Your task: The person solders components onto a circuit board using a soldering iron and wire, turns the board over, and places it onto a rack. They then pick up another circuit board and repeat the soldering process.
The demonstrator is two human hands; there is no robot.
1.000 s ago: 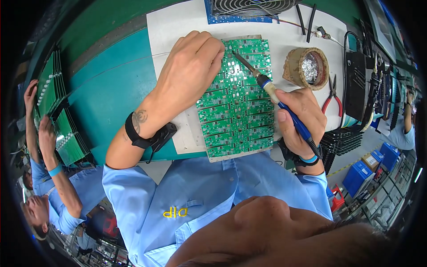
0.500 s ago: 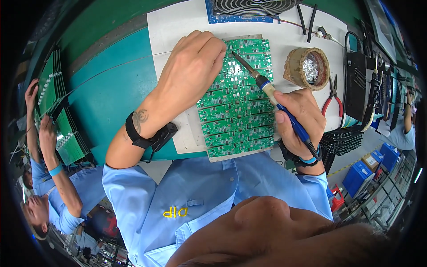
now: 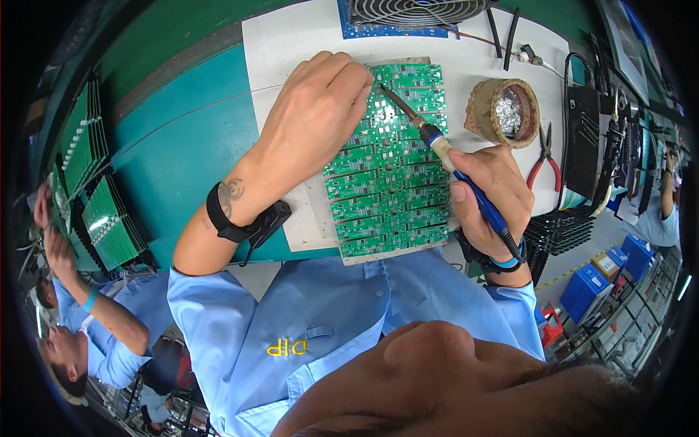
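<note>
A green panel of joined circuit boards lies on white paper in front of me. My left hand is closed over its upper left part, fingers pinched around a thin solder wire that trails off to the left. The wire's end at the fingertips is hard to make out. My right hand grips a soldering iron with a blue handle. The iron's tip points up and left, at the panel's upper part beside my left fingertips; whether it touches cannot be told.
Right of the panel stands a round pot with silvery scraps inside, then red-handled pliers. A fan with a wire guard is at the back. Racked green boards stand far left, near a co-worker.
My hands, the iron and the panel have barely moved. The solder wire lies slightly differently on the left. The co-worker's hands have moved left and lower, away from the nearer racked boards.
</note>
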